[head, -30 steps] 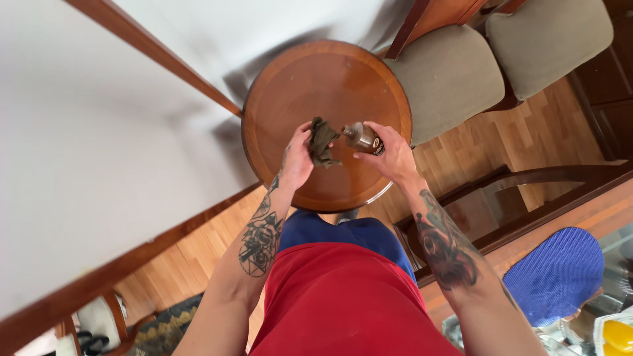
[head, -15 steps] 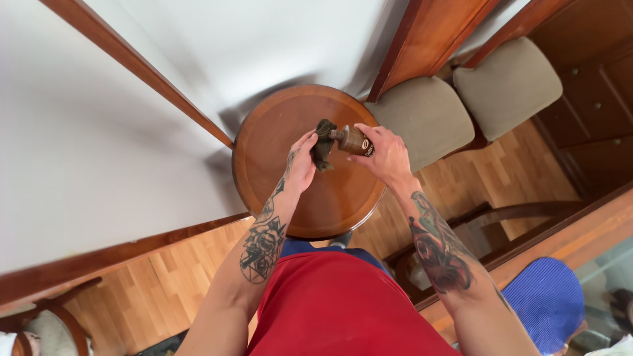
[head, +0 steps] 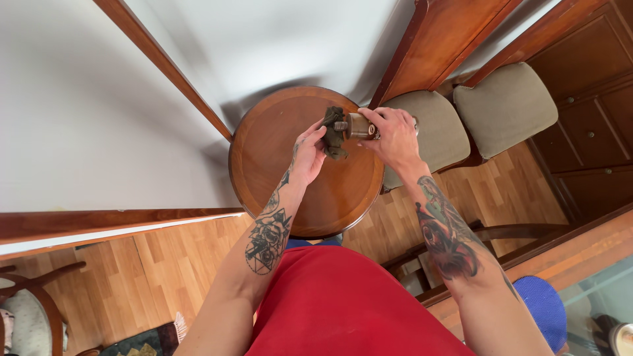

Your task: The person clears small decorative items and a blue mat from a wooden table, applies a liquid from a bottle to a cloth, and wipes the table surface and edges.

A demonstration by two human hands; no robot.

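Observation:
My left hand (head: 308,153) holds a crumpled dark green cloth (head: 333,132) above a round wooden table (head: 277,165). My right hand (head: 392,135) grips a small brown bottle (head: 360,125) tipped sideways, its open neck pressed against the cloth. Both hands meet over the far side of the tabletop. Nothing else lies on the table.
Two beige cushioned chairs (head: 432,128) (head: 504,102) stand to the right of the round table. A white wall with wooden trim (head: 161,62) runs on the left. A dark wooden cabinet (head: 593,99) is at the far right, and a glass-topped table edge (head: 593,290) at the lower right.
The view has shifted and tilted. My right hand has tipped the bottle further toward horizontal, and its neck now presses into the cloth held by my left hand.

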